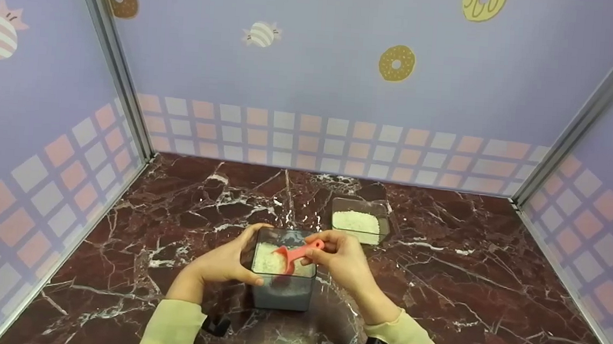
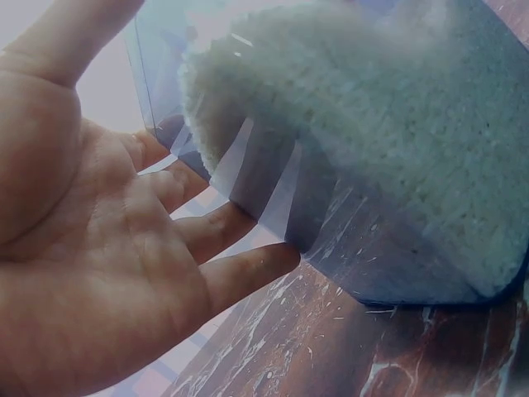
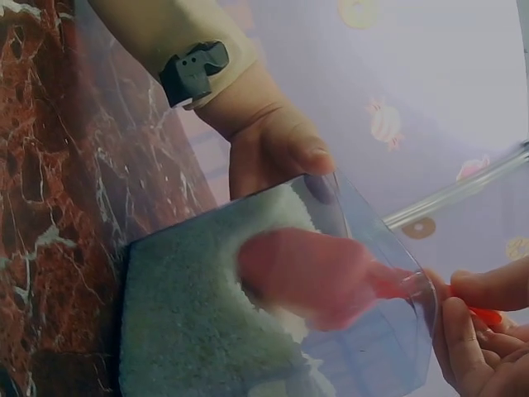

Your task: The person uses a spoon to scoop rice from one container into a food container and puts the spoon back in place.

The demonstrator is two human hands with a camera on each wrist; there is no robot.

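A deep, clear square-mouthed container [image 1: 283,292] of white rice [image 2: 397,141] stands on the table. My left hand [image 1: 227,261] holds it from the left, thumb on the near wall and fingers around the far side. With thumb and fingers my right hand [image 1: 341,258] pinches the handle of a pink scoop [image 1: 291,258] over the container's right side. Its bowl is down inside the mouth, at the rice, and shows through the clear wall as a pink shape in the right wrist view. Fingertips of the left hand [image 2: 124,240] press the container's wall in the left wrist view.
Behind and to the right stands a second clear container [image 1: 386,229], lower, with rice [image 1: 357,222] in it. Loose white grains lie on the dark red marbled table [image 1: 466,280] near the containers. Patterned purple panels [image 1: 313,80] enclose the back and both sides.
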